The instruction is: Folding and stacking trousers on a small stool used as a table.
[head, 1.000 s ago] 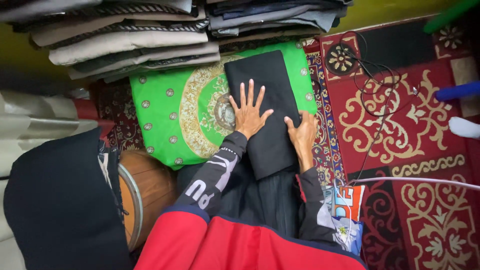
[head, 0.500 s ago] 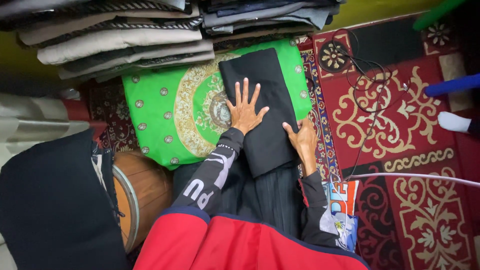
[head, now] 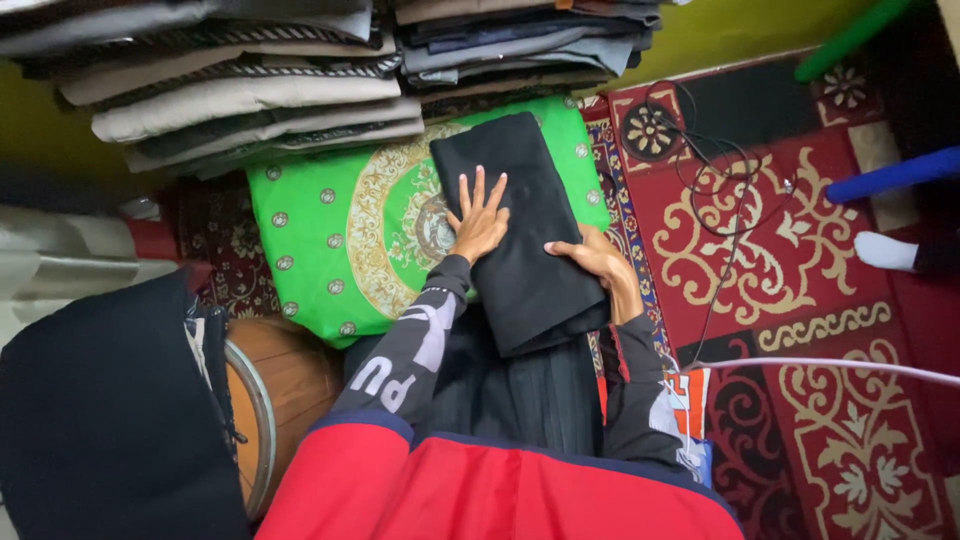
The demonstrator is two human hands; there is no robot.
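Right hand [head: 598,262] now curled over the folded black cloth's [head: 520,230] right edge, no longer flat.
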